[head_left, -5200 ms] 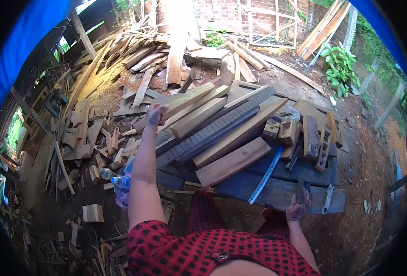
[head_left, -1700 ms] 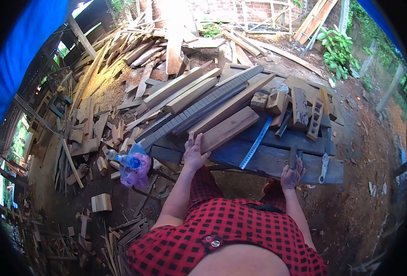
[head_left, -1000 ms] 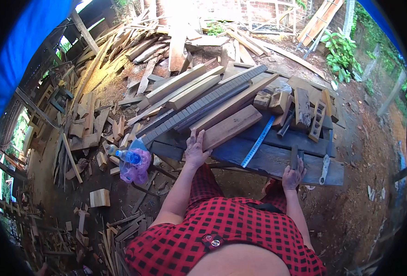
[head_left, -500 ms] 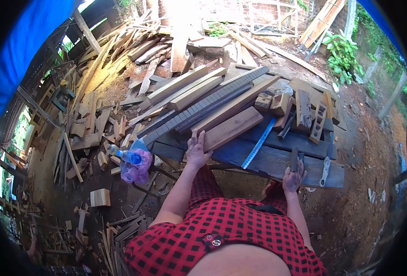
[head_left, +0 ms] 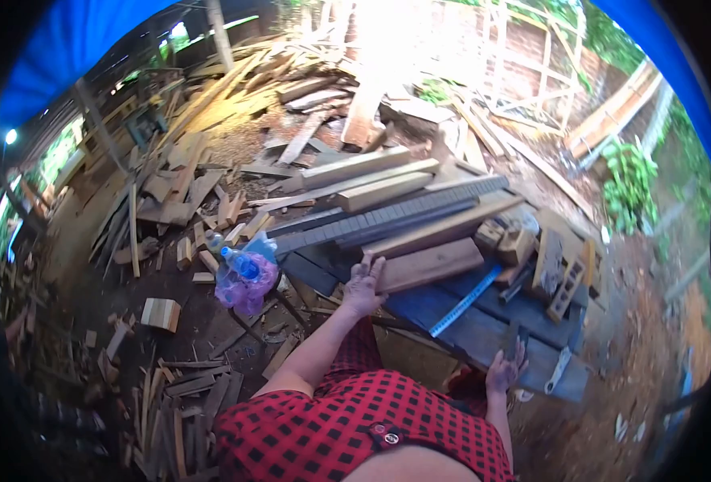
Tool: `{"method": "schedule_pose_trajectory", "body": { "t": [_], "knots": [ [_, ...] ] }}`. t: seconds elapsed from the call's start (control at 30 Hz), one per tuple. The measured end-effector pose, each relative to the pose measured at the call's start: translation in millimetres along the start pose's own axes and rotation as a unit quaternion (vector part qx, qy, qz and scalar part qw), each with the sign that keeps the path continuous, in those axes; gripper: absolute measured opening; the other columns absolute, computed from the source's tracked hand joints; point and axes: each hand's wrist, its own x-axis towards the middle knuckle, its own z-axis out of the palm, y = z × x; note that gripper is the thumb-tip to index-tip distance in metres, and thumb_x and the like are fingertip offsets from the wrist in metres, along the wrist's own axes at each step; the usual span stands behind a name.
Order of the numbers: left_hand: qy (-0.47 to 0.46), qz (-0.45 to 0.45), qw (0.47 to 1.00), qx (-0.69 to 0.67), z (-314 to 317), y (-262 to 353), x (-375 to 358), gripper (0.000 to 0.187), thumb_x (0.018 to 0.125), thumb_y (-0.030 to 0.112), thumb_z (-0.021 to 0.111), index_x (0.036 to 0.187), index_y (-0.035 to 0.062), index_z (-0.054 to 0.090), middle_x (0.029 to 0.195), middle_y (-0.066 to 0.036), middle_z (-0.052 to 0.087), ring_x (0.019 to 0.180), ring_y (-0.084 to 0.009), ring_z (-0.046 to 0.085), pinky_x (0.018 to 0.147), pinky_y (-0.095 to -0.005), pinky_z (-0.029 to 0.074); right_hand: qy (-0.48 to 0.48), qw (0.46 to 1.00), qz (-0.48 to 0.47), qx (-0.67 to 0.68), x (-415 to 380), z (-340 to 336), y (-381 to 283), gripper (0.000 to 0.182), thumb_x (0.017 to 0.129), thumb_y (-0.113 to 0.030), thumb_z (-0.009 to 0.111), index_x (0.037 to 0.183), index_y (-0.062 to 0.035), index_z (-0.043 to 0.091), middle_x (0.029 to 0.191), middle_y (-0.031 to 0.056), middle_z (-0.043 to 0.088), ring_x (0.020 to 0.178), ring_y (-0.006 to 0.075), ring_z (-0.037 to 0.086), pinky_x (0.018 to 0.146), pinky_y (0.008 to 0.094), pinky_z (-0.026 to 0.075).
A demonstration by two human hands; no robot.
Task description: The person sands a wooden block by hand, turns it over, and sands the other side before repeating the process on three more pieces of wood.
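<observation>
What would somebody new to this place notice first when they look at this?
Probably the red-and-black checked shirt filling the bottom centre, and the vivid blue sheeting across the upper corners. Next, the blue measuring strip on the dark bench, to the right of the left hand, which touches the near end of a reddish-brown block. Left of the bench, the purple bag stands out against the scattered wood.

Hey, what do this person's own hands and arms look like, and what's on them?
The left hand and right hand are bare, each with separate fingers, and no gloves. The forearms are uncovered, with no watch showing. The shirt is red with black checks, its left sleeve short.
</observation>
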Motion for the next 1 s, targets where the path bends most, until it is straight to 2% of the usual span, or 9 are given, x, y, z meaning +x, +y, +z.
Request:
{"method": "schedule_pose_trajectory", "body": {
  "t": [0.27,0.4,0.47,0.53,0.7,0.73,0.8,0.9,1.0],
  "knots": [
    [-0.004,0.005,1.0,-0.002,-1.2,0.9,-0.3,0.092,0.062,0.027,0.078,0.141,0.0162,0.031,0.145,-0.01,0.02,0.122,-0.0365,0.035,0.096,-0.0439,0.045,-0.115,0.975,-0.164,0.093,-29.3,-18.1,-44.5,0.054,0.082,-0.017,0.058,0.133,-0.0077,0.045,0.139,0.0058,0.044,0.133,0.0223,0.034,0.11,0.0492,0.016],
    [-0.016,0.009,1.0,0.02,1.1,0.4,3.5,0.093,0.063,0.029,0.078,0.141,0.0159,0.029,0.145,-0.011,0.02,0.122,-0.0384,0.034,0.096,-0.0451,0.045,-0.176,0.896,-0.341,0.224,-44.8,-6.7,-65.1,0.058,0.079,-0.018,0.063,0.133,-0.007,0.046,0.135,0.0081,0.048,0.126,0.0267,0.044,0.109,0.049,0.022],
    [-0.028,0.006,0.999,0.041,0.9,4.0,6.6,0.091,0.064,0.031,0.076,0.141,0.0155,0.03,0.144,-0.016,0.022,0.121,-0.0442,0.034,0.098,-0.0461,0.042,-0.163,0.887,-0.356,0.243,-48.1,-2.7,-71.2,0.06,0.077,-0.018,0.064,0.133,-0.0071,0.045,0.134,0.0095,0.049,0.124,0.0282,0.046,0.108,0.0494,0.024],
    [0.003,0.05,0.997,0.055,13.7,-5.8,10.3,0.089,0.063,0.027,0.077,0.14,0.0149,0.033,0.146,-0.017,0.022,0.122,-0.043,0.036,0.1,-0.0462,0.04,-0.107,0.914,-0.339,0.196,-39.7,-2.0,-63.9,0.062,0.077,-0.015,0.065,0.134,-0.0077,0.044,0.131,0.0127,0.05,0.124,0.0307,0.045,0.107,0.0493,0.025],
    [-0.038,0.044,0.998,0.0,-2.2,8.8,-0.1,0.088,0.065,0.022,0.077,0.141,0.0143,0.033,0.149,-0.015,0.021,0.126,-0.0401,0.036,0.103,-0.0457,0.036,0.022,0.971,-0.048,0.232,7.3,-17.3,-3.8,0.049,0.087,-0.023,0.057,0.129,0.0002,0.047,0.131,0.0114,0.05,0.128,0.028,0.041,0.106,0.0466,0.024],
    [-0.041,0.019,0.999,-0.012,-3.2,10.4,0.3,0.087,0.067,0.021,0.077,0.141,0.0134,0.033,0.149,-0.014,0.021,0.127,-0.039,0.035,0.104,-0.0455,0.034,0.025,0.973,-0.04,0.226,16.2,-20.8,11.9,0.049,0.087,-0.023,0.057,0.129,0.0002,0.047,0.131,0.0114,0.05,0.128,0.028,0.041,0.106,0.0466,0.024],
    [-0.037,0.025,0.999,-0.004,-1.1,9.8,2.0,0.088,0.066,0.02,0.078,0.141,0.0148,0.033,0.149,-0.013,0.021,0.126,-0.0396,0.035,0.102,-0.045,0.036,-0.032,0.999,-0.006,0.001,27.3,-26.5,33.6,0.047,0.088,-0.029,0.055,0.124,0.0002,0.052,0.133,0.0085,0.05,0.129,0.0247,0.039,0.106,0.0483,0.024],
    [-0.023,0.032,0.999,0.005,0.6,9.9,5.4,0.089,0.064,0.019,0.079,0.141,0.016,0.034,0.149,-0.013,0.02,0.125,-0.0397,0.036,0.1,-0.0443,0.039,0.001,0.999,0.01,-0.036,27.5,-11.9,28.6,0.046,0.089,-0.034,0.052,0.12,-0.0002,0.056,0.133,0.0059,0.049,0.129,0.0229,0.038,0.106,0.05,0.023],
    [-0.025,0.034,0.999,0.005,1.5,9.1,3.8,0.089,0.064,0.019,0.079,0.141,0.0157,0.034,0.149,-0.013,0.02,0.125,-0.0389,0.036,0.101,-0.0438,0.039,-0.052,0.994,-0.081,0.06,8.3,-10.9,-15.1,0.049,0.087,-0.031,0.056,0.127,-0.0044,0.051,0.132,0.0089,0.049,0.129,0.0234,0.039,0.106,0.0514,0.022]
  ]
}}
